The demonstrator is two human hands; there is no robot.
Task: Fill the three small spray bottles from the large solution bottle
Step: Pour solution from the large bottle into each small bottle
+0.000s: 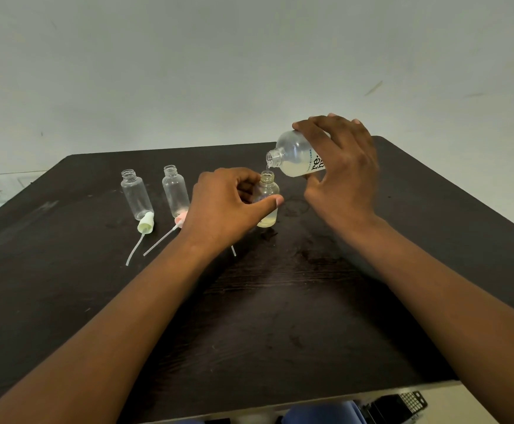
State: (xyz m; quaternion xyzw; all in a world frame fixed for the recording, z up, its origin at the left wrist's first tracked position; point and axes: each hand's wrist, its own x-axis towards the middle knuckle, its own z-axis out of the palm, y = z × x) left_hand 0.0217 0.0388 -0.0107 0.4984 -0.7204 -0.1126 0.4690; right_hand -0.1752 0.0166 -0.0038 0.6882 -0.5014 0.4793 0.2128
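— Well, why does the person's left hand (231, 206) sit low, out in the middle of the dark wooden table (280, 316)?

— It grips the small clear plastic spray bottle being filled (268, 199), thumb across the near side and fingers curled round the far side, probably to stop so light a bottle tipping or sliding. The bottle stands upright on the table with a shallow layer of pale yellowish liquid at its bottom, so the fill looks barely begun.

— And the right hand (341, 166)?

— It grips the large clear solution bottle with the printed label (298, 159) from above, fingers spread over its body. The bottle is tilted with its open neck downwards, just above the small bottle's mouth; keeping the two openings so close likely guards against spilling. Whether a stream is running cannot be told.

— What lies nearer the table's left edge?

— A pale yellow-green spray cap with a thin white dip tube (145, 225) lies on its side, and beside it a pink spray cap with its own tube (180, 221), partly hidden by the left wrist. A third tube end (233, 250) pokes out below that wrist. They are probably off so the necks stay open for pouring.

— And behind the caps?

— Two more small clear plastic bottles, the left one (136, 194) and the middle one (175, 191), stand upright and uncapped, apparently empty, in a row towards the table's far edge, presumably waiting their turn.
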